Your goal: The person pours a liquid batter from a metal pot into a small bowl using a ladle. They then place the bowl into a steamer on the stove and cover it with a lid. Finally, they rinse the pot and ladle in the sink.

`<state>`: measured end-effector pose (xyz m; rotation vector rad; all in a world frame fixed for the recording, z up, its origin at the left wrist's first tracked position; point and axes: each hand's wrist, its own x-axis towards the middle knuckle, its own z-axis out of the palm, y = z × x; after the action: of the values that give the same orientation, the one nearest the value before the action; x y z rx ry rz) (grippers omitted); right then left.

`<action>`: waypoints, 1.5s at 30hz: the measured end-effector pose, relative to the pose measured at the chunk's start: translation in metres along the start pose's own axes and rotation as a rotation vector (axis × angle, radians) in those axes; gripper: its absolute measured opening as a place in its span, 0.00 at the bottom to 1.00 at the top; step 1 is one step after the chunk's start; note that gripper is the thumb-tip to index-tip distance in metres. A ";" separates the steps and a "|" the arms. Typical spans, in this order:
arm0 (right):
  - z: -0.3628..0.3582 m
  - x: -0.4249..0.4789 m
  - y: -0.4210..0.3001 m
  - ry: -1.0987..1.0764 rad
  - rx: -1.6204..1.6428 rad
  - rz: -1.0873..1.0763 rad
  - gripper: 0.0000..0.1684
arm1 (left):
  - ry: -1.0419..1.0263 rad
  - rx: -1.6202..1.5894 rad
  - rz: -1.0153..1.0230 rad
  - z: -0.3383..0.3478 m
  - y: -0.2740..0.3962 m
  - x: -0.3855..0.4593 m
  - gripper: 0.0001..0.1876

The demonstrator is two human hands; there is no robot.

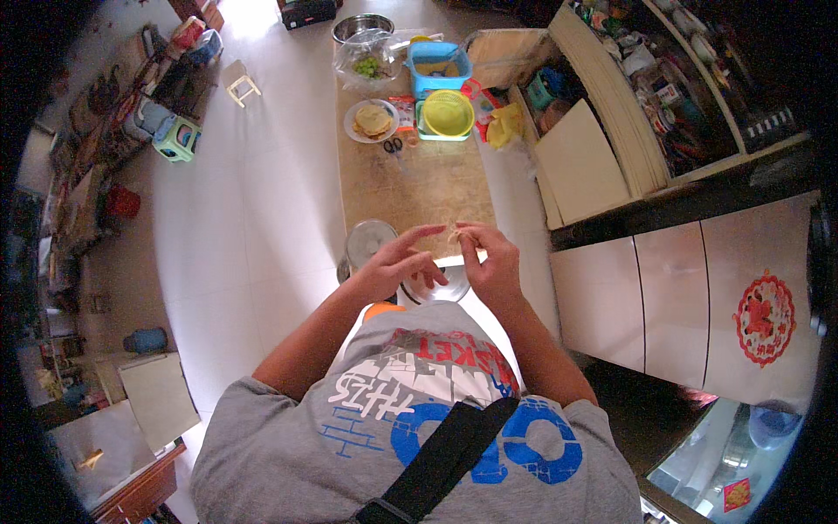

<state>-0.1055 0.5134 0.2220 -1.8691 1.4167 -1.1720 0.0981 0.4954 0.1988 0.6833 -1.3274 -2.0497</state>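
My right hand [492, 257] pinches a small pale piece [456, 234] between thumb and fingertips; what it is cannot be made out. My left hand [407, 259] reaches in from the other side with its fingers apart, the index fingertip close to that piece. Below both hands, near my shirt, sits a shiny round bowl [458, 288], partly hidden by the left fingers. A white edge of something flat [448, 261] shows between the hands. Left of my left hand lies a round, translucent lid [370, 241] at the near corner of the wooden table [419, 190].
Farther up the table are black-handled scissors [393, 145], a plate [350, 131] of flatbreads, and a yellow strainer basket [448, 112]. Behind them stand a blue bin [440, 82], a plastic bag [347, 62] with green grapes and a steel basin [362, 23]. An open cabinet [602, 124] borders the right.
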 end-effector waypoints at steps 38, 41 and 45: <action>0.084 -0.016 0.308 -0.121 0.758 1.104 0.18 | 0.869 0.645 -0.613 0.040 -0.118 -0.219 0.16; 0.093 -0.015 0.324 -0.215 0.514 1.186 0.20 | 0.910 0.622 -0.607 0.036 -0.128 -0.236 0.16; 0.127 -0.059 0.311 -0.589 0.235 1.093 0.11 | 0.966 0.642 -0.529 0.020 -0.142 -0.267 0.13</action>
<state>-0.1553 0.4569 -0.1104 -0.8640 1.4897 -0.1934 0.2399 0.7453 0.1011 2.1477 -1.2164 -1.1981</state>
